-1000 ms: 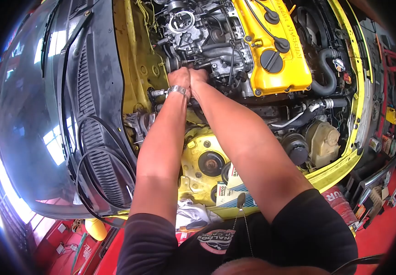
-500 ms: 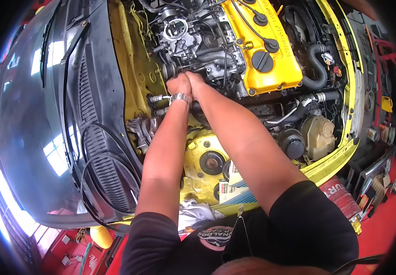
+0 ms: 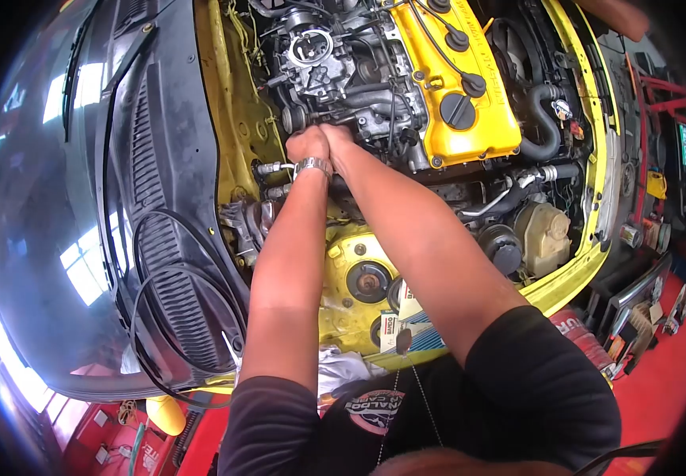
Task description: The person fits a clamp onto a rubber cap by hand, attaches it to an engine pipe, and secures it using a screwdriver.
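At six o'clock from the carburetor point(image 3: 323, 78), left hand point(image 3: 307, 145) and right hand point(image 3: 338, 141) meet, probably for leverage — fingers curled, anything gripped I can't tell.

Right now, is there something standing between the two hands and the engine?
Nothing visible does. The left hand and right hand are together right at the side of the engine. The fingers are largely hidden, so I cannot tell what lies under them.
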Tool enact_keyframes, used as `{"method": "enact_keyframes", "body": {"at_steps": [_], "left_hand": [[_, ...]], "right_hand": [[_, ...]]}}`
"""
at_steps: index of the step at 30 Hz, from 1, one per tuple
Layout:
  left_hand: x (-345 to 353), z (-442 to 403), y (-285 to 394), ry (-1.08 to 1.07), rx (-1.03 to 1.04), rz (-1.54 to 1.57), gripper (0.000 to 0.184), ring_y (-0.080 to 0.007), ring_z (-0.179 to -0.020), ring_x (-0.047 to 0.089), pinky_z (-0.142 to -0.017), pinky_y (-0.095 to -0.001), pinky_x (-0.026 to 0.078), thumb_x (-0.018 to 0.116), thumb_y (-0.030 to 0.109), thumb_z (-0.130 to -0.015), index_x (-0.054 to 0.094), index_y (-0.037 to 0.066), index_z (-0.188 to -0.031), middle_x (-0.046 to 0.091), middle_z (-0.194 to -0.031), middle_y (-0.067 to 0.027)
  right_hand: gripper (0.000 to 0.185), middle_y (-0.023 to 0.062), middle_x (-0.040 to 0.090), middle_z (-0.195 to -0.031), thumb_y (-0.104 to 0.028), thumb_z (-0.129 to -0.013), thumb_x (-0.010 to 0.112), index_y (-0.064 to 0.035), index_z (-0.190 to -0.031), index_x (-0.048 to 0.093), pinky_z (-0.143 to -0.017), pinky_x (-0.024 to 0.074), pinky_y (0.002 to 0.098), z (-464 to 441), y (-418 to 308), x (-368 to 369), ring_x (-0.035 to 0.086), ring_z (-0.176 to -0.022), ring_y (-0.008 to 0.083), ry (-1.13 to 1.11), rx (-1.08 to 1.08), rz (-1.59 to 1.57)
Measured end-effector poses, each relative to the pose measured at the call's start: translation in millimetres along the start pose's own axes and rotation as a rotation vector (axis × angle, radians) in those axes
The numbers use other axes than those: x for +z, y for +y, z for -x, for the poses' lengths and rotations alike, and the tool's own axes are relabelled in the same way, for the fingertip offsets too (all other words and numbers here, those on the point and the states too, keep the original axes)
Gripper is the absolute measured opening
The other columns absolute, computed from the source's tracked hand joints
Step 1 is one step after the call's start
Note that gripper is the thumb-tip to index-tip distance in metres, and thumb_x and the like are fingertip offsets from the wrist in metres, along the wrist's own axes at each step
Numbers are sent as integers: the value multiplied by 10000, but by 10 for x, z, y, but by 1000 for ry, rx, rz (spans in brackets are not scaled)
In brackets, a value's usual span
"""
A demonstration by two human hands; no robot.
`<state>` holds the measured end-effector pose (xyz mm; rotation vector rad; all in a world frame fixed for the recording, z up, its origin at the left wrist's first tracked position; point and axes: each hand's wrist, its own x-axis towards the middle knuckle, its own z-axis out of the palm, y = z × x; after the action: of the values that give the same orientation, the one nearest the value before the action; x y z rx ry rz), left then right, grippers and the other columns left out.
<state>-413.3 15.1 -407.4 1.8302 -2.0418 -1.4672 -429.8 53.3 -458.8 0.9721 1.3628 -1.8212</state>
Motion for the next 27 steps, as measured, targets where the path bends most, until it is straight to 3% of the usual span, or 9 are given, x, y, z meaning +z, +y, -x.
{"method": "enact_keyframes", "body": {"at_steps": [4,7,17,19,26,27], "left_hand": [[-80,165,133,19,48,-92,389,-365,-969,662,-885,-377,480,583,181,-692,672,-96,-949,676,-1002,-269],[-166,198,191,-60,70,-110,408,-383,-995,650,-911,-379,472,583,185,-684,671,-91,-972,668,-1027,-277],[-246,230,273,-76,114,-194,488,-410,-1053,618,-942,-383,458,590,225,-680,651,-109,-1030,639,-1080,-307],[-228,197,246,-82,93,-204,519,-411,-1052,619,-943,-378,458,601,251,-672,646,-118,-1035,636,-1090,-308],[-189,165,214,-101,82,-203,511,-414,-1034,626,-927,-388,463,606,250,-682,643,-128,-1024,635,-1088,-311],[-183,189,175,-78,85,-169,501,-416,-1031,625,-926,-391,463,599,249,-693,645,-127,-1019,635,-1082,-314]], "right_hand": [[331,172,665,-961,-201,-803,632,75,-986,633,-701,526,425,-57,17,-5,657,-796,256,19,49,-50],[255,154,644,-858,-273,-847,518,-33,-879,597,-657,520,449,-215,136,3,632,-697,291,-116,191,-200],[257,148,646,-858,-261,-825,561,-20,-902,610,-642,521,436,-481,286,82,626,-678,274,-135,224,-254],[369,177,666,-976,-225,-802,630,86,-1000,628,-692,535,401,213,-102,81,662,-776,269,138,164,-186],[374,188,670,-972,-230,-786,640,80,-996,645,-713,533,398,155,-69,41,668,-796,267,155,130,-133],[379,181,672,-973,-245,-786,642,71,-995,650,-717,531,400,-41,45,-4,667,-797,266,71,128,-135]]}}
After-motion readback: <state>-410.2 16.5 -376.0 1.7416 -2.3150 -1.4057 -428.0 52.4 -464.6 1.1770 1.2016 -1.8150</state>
